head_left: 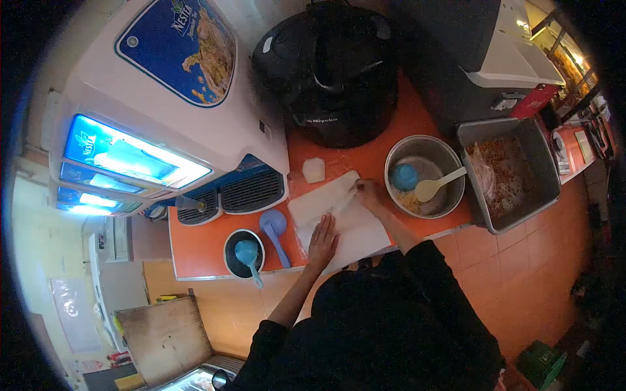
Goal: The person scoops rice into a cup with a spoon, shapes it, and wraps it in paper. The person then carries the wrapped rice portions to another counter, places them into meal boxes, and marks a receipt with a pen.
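Note:
White sheets of paper (362, 236) lie on the orange counter in front of me, a fold or overlapping edge running across them. My left hand (323, 242) rests flat on the paper's left part, fingers stretched out. At the upper right edge, my right hand (370, 195) has its fingers closed on the paper. Just beyond the sheets sits a rounded white mound (313, 170), apparently on clear plastic. To the right stands a metal pot (458, 195) holding a blue cup (404, 176) and a pale rice paddle (430, 189), with some food at its bottom.
A deep metal tray (555, 179) of brownish food stands far right. On the left are a blue-purple ladle (274, 225) and a dark pot (228, 260) with a light-blue dipper (246, 253). A drink dispenser (241, 140) and black rice cooker (326, 85) stand behind.

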Tool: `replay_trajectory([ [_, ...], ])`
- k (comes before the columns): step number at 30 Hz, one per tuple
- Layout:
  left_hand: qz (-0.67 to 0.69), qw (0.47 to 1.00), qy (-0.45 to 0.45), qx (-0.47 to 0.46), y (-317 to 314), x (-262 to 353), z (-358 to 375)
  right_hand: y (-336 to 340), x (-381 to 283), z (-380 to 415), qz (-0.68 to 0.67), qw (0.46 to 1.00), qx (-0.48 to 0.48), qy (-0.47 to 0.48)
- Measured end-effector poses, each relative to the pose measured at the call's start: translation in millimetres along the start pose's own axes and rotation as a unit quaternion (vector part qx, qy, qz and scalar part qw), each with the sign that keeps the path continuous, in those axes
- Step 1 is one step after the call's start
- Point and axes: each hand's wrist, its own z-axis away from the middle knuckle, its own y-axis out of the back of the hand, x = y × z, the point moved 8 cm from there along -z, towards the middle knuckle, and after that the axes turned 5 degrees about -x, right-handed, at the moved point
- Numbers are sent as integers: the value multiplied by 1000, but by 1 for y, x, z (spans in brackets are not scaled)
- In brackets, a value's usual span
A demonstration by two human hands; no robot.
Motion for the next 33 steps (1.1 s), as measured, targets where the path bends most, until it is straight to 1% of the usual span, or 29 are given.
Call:
replay_trajectory([
  [1, -1, 1000, 3, -3, -2, -2, 1, 2, -3, 2, -75, 997, 4, 36],
  [2, -2, 1000, 6, -7, -5, -4, 2, 1, -59, 28, 147, 979, 123, 64],
  [3, -2, 1000, 6, -8, -5, -3, 2, -6, -114, 54, 360, 899, 234, 89],
  [4, -1, 1000, 4, -7, -3, -1, 2, -12, -128, 62, 360, 899, 234, 88],
  [6, -3, 1000, -3, -11, -1, -1, 2, -31, -165, 81, 400, 855, 237, 229],
  [7, -27, 999, 4, -22, -4, 0, 2, -34, -178, 93, 398, 855, 242, 227],
  [8, -51, 998, 9, -33, -7, 0, 3, -63, -195, 106, 467, 817, 118, 318],
  [9, -52, 998, 4, -38, -12, 0, 6, -92, -196, 122, 522, 754, -8, 398],
  [10, -60, 998, -6, -11, -12, 1, 9, -92, -190, 128, 522, 756, -1, 395],
  [11, -67, 997, -17, 16, -12, 2, 13, -103, -173, 131, 529, 754, -83, 381],
  [12, -67, 997, -26, 12, -10, 7, 13, -111, -157, 133, 532, 746, -164, 365],
  [13, -45, 999, -15, 22, -5, 8, 12, -104, -153, 133, 533, 748, -154, 364],
  [15, -22, 999, -9, 27, -3, 14, 11, -90, -131, 132, 529, 773, -205, 283],
  [16, 41, 994, 35, 91, 4, 7, 14, -85, -118, 132, 529, 776, -198, 281],
  [17, 105, 979, 79, 155, 12, -3, 20, -81, -102, 128, 541, 777, -193, 258],
  [18, 104, 980, 73, 151, 8, -7, 22, -77, -89, 125, 553, 776, -188, 236],
  [19, 125, 977, 120, 122, -2, -22, 25, -76, -88, 124, 552, 779, -182, 235],
  [20, 143, 971, 167, 91, -12, -36, 29, -75, -90, 124, 564, 766, -158, 264],
  [21, 142, 972, 164, 88, -10, -40, 27, -74, -92, 124, 575, 752, -136, 293],
  [22, 106, 979, 149, 88, -6, -42, 24, -75, -88, 121, 573, 754, -133, 291],
  [23, 70, 984, 135, 88, -2, -42, 22, -74, -83, 114, 569, 766, -123, 272],
  [25, 87, 982, 148, 82, 1, -48, 17, -77, -87, 104, 564, 778, -110, 253],
  [27, 105, 978, 162, 75, 1, -55, 15, -75, -84, 94, 494, 849, -111, 150],
  [28, 207, 953, 207, 72, -5, -68, 16, -77, -97, 93, 493, 850, -109, 150],
  [29, 306, 916, 250, 67, -13, -79, 18, -73, -100, 88, 438, 887, -123, 74],
  [30, 305, 917, 250, 64, -6, -75, 12, -73, -101, 85, 377, 916, -136, -2],
  [31, 306, 914, 256, 80, 7, -68, 5, -78, -108, 82, 375, 917, -135, -4],
  [32, 306, 911, 261, 96, 18, -64, -3, -79, -116, 77, 423, 900, -104, -19],
  [33, 305, 911, 260, 93, 14, -71, -9, -78, -115, 70, 446, 890, -87, -28],
])
